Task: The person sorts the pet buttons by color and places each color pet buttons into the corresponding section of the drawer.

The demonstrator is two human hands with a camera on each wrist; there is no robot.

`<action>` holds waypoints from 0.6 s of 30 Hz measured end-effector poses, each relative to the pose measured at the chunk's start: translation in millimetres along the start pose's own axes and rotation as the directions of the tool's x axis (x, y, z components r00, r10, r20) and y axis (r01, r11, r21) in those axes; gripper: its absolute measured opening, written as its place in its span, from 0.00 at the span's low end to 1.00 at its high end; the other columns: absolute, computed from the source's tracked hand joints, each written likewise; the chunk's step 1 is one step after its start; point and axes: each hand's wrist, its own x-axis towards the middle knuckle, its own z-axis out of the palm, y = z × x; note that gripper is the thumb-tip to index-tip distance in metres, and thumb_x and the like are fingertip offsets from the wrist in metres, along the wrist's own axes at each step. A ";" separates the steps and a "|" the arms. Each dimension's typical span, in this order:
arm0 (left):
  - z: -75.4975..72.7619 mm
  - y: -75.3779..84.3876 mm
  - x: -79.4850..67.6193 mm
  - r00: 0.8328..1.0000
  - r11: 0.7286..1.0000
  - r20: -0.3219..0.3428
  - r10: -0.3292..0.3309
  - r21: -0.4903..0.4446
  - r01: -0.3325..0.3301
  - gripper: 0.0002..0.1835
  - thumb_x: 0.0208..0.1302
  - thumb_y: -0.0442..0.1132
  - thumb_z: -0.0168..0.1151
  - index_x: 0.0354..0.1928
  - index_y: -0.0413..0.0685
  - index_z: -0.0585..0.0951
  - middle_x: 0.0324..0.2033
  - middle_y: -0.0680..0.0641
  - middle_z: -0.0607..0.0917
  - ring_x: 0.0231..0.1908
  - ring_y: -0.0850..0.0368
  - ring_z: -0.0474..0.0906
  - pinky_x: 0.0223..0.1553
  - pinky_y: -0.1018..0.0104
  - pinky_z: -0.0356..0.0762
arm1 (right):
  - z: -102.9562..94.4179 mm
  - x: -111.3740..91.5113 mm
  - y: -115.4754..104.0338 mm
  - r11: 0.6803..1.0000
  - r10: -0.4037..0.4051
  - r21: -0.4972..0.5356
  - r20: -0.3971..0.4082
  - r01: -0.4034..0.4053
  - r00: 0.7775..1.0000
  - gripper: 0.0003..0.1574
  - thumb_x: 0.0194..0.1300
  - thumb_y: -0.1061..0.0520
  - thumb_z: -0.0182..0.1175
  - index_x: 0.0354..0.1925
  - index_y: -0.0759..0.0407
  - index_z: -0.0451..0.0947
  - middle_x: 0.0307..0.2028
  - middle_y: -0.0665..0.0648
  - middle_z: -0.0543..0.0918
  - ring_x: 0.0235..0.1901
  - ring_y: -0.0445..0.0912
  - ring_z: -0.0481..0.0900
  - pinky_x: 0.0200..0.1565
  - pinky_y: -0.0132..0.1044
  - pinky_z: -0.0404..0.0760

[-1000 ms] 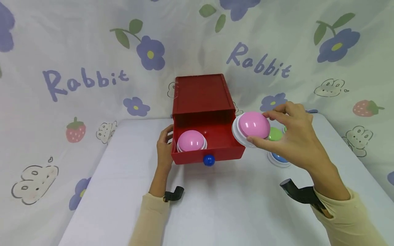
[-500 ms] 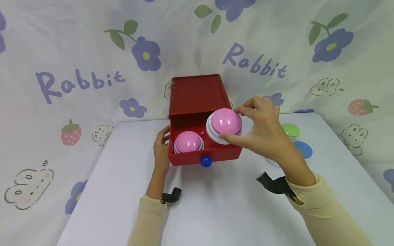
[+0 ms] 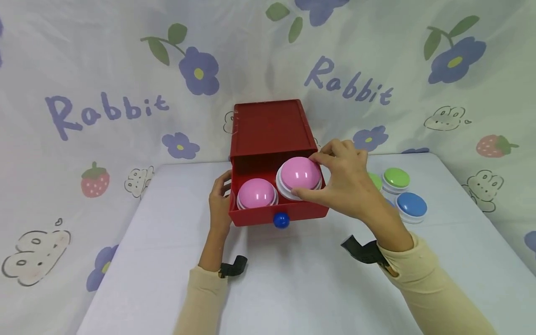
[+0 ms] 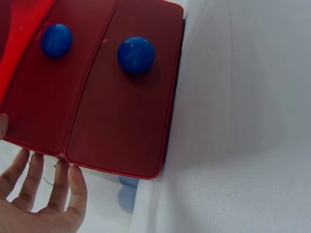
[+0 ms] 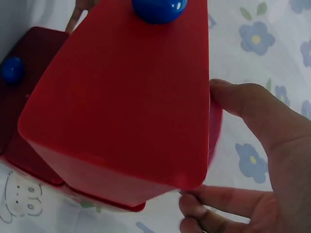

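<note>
The box was dark red; two pink domes were glossy.
The drawer was brighter red, the knobs blue. Like the pink ones, the green domes and blue dome had white bases. The table was white; the pale cloth bore yellow-centred purple flowers, green leaves, reddish strawberries, outlined rabbits and purple "Rabbit" lettering. The sleeves were plain beige, the wrist mounts black.
</note>
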 end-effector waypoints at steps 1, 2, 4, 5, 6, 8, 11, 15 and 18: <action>-0.1 -4.1 1.2 1.000 1.000 0.000 0.002 -0.007 -0.002 0.27 0.69 0.32 0.61 0.69 0.40 0.70 0.63 0.39 0.73 0.58 0.47 0.75 0.50 0.72 0.79 | -0.3 -0.7 0.3 1.000 0.007 -0.007 0.022 -0.007 1.000 0.43 0.43 0.40 0.81 0.53 0.62 0.83 0.45 0.58 0.74 0.54 0.53 0.66 0.49 0.55 0.58; 0.0 -9.0 2.6 1.000 1.000 0.001 0.001 -0.013 -0.001 0.28 0.69 0.32 0.61 0.69 0.40 0.70 0.64 0.40 0.73 0.58 0.47 0.74 0.50 0.72 0.79 | -1.4 -1.9 0.2 1.000 0.016 -0.010 0.042 -0.016 0.999 0.44 0.44 0.40 0.81 0.55 0.62 0.82 0.47 0.58 0.74 0.55 0.54 0.66 0.50 0.56 0.58; 0.4 -20.2 5.7 1.000 1.000 0.002 -0.001 -0.017 0.001 0.28 0.69 0.32 0.62 0.70 0.42 0.70 0.64 0.41 0.73 0.59 0.48 0.74 0.50 0.72 0.79 | -4.5 -5.4 0.2 1.000 0.030 -0.008 0.065 -0.029 0.997 0.44 0.48 0.42 0.79 0.58 0.61 0.81 0.49 0.59 0.74 0.56 0.54 0.65 0.53 0.58 0.58; 0.7 -25.7 7.0 1.000 1.000 0.004 -0.005 -0.021 0.005 0.29 0.69 0.33 0.62 0.70 0.44 0.70 0.65 0.42 0.73 0.59 0.48 0.74 0.50 0.72 0.79 | -6.3 -7.5 0.1 1.000 0.031 0.001 0.063 -0.031 0.998 0.42 0.50 0.43 0.79 0.59 0.61 0.80 0.50 0.59 0.74 0.57 0.54 0.66 0.54 0.58 0.58; 0.8 -31.5 8.6 1.000 1.000 0.004 -0.006 -0.024 0.006 0.29 0.68 0.33 0.63 0.71 0.46 0.70 0.65 0.43 0.72 0.59 0.49 0.74 0.50 0.71 0.79 | -7.9 -9.9 0.3 0.999 0.029 0.016 0.051 -0.030 0.998 0.40 0.51 0.46 0.78 0.59 0.60 0.80 0.49 0.59 0.74 0.56 0.54 0.66 0.55 0.59 0.58; 1.0 -35.7 9.5 1.000 1.000 0.006 -0.008 -0.030 0.008 0.29 0.69 0.35 0.63 0.71 0.49 0.71 0.65 0.46 0.73 0.60 0.50 0.74 0.51 0.70 0.79 | -9.6 -15.7 0.5 0.998 0.023 0.055 0.004 -0.024 1.000 0.34 0.54 0.50 0.77 0.57 0.60 0.82 0.48 0.59 0.74 0.56 0.54 0.68 0.55 0.59 0.60; 1.2 -37.2 9.4 1.000 1.000 -0.001 -0.003 -0.031 0.003 0.29 0.68 0.37 0.64 0.70 0.52 0.72 0.64 0.49 0.74 0.59 0.52 0.74 0.51 0.68 0.79 | -7.5 -26.1 0.6 0.995 0.004 0.100 -0.072 0.004 0.997 0.26 0.56 0.55 0.75 0.53 0.60 0.84 0.46 0.57 0.76 0.53 0.52 0.70 0.52 0.55 0.69; 0.5 -36.0 8.8 1.000 1.000 -0.012 0.000 -0.027 -0.001 0.29 0.67 0.38 0.66 0.69 0.53 0.72 0.63 0.52 0.75 0.58 0.54 0.74 0.51 0.67 0.80 | 0.8 -47.3 -3.0 0.989 -0.002 0.142 -0.166 0.026 0.986 0.22 0.54 0.59 0.76 0.49 0.59 0.86 0.45 0.55 0.78 0.51 0.49 0.73 0.44 0.45 0.80; -0.3 -34.5 9.0 1.000 1.000 -0.018 0.004 -0.019 -0.005 0.28 0.67 0.37 0.66 0.69 0.53 0.73 0.62 0.53 0.75 0.57 0.54 0.75 0.51 0.67 0.80 | 9.3 -65.7 -8.9 0.977 0.014 0.208 -0.235 0.037 0.972 0.20 0.53 0.62 0.76 0.47 0.58 0.86 0.44 0.52 0.79 0.47 0.45 0.75 0.44 0.34 0.79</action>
